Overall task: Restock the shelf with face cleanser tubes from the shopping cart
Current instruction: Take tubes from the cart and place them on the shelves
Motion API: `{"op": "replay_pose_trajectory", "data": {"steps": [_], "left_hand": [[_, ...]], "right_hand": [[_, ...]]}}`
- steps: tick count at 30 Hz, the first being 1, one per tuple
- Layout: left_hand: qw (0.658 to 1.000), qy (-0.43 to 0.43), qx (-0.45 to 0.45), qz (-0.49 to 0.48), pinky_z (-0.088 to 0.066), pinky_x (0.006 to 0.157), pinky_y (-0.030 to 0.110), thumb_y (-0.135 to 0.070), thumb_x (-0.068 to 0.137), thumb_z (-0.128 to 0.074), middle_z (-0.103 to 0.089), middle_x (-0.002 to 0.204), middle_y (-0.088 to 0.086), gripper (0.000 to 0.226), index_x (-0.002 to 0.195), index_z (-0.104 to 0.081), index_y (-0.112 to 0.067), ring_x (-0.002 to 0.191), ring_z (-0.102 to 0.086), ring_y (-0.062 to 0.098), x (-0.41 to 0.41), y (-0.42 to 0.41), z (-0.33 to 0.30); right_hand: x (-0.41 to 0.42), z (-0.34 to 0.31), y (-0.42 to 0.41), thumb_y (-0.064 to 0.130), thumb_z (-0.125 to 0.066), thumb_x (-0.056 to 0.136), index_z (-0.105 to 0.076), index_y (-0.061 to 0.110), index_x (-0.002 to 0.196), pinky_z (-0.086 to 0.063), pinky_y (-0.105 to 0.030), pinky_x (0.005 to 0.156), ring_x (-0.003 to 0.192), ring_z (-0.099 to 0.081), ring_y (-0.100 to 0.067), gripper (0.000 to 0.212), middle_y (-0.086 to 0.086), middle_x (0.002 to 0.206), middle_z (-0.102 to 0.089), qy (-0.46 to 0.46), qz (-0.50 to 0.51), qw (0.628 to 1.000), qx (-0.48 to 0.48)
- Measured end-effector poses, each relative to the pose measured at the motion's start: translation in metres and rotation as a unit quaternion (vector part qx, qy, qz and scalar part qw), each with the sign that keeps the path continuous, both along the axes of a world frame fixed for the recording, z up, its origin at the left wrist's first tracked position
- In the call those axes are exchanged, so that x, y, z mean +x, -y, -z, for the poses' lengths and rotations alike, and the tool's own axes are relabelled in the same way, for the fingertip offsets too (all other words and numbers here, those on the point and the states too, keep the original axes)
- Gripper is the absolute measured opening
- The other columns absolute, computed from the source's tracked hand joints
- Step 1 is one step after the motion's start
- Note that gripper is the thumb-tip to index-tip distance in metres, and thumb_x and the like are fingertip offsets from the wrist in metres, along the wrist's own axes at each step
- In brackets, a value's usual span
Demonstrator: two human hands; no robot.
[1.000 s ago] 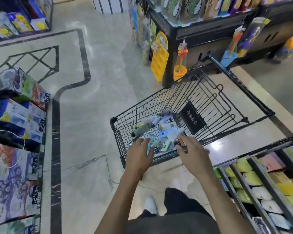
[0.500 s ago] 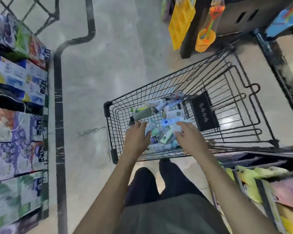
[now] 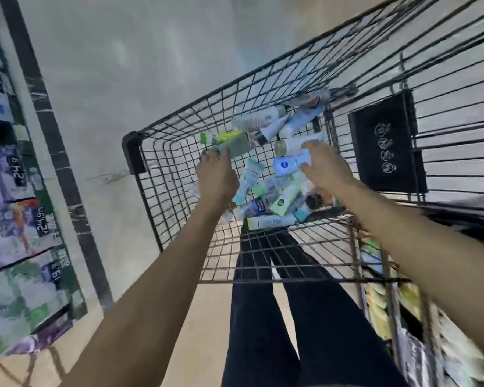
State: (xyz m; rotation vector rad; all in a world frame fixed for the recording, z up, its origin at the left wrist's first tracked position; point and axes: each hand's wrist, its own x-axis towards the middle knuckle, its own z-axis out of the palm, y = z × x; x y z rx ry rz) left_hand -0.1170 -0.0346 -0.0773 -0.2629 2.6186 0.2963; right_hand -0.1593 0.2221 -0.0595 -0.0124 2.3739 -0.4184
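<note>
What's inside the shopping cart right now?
A loose pile of cleanser tubes lies in the cart, white, green and blue ones. The left hand and right hand cover part of the pile; what lies beneath them cannot be seen.

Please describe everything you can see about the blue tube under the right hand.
The blue tube is a soft-looking plastic tube, deep blue at one end with a round logo, fading to white at the other. It lies flat on the pile of tubes in the wire cart. The right hand touches its white end; whether it grips is unclear.
</note>
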Motion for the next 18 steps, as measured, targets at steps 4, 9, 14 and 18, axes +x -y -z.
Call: {"op": "replay_pose_trajectory", "data": {"steps": [4,9,14,18], "left_hand": [[0.999,0.014,-0.031,0.013,-0.038,0.114,0.058,-0.001,0.077,-0.063,-0.046,0.152,0.015,0.075,0.146,-0.041,-0.017,0.136,-0.045,0.039,-0.016,0.007,0.055],[0.998,0.035,-0.042,0.036,-0.028,0.12,0.058,0.002,0.075,-0.06,-0.029,0.159,0.019,0.087,0.153,-0.028,-0.016,0.141,-0.034,0.043,-0.018,0.02,0.104],[0.994,-0.016,-0.053,0.09,-0.029,0.116,0.062,-0.012,0.083,-0.065,-0.042,0.145,0.025,0.07,0.146,-0.034,-0.017,0.133,-0.041,0.047,-0.019,0.027,0.13],[0.991,-0.049,-0.053,0.117,-0.034,0.111,0.062,-0.02,0.085,-0.063,-0.047,0.139,0.024,0.063,0.142,-0.036,-0.016,0.129,-0.045,0.045,-0.018,0.035,0.14]], "right_hand": [[-0.022,0.058,-0.002,0.019,-0.069,0.091,-0.057,0.005,0.138,-0.049,-0.045,0.092,0.119,-0.057,-0.043,0.051,-0.026,0.129,-0.058,-0.005,-0.006,1.0,0.027],[-0.039,0.115,-0.006,0.018,-0.072,0.088,-0.05,0.002,0.141,-0.049,-0.051,0.098,0.128,-0.05,-0.045,0.06,-0.028,0.138,-0.051,-0.02,-0.025,0.998,0.062],[-0.048,0.143,-0.014,0.01,-0.068,0.085,-0.054,-0.001,0.134,-0.049,-0.053,0.098,0.122,-0.053,-0.046,0.052,-0.029,0.132,-0.056,-0.025,-0.074,0.994,0.072],[-0.053,0.149,-0.015,0.013,-0.073,0.081,-0.058,0.007,0.131,-0.045,-0.053,0.095,0.118,-0.055,-0.046,0.053,-0.027,0.125,-0.057,-0.034,-0.124,0.988,0.09]]}}
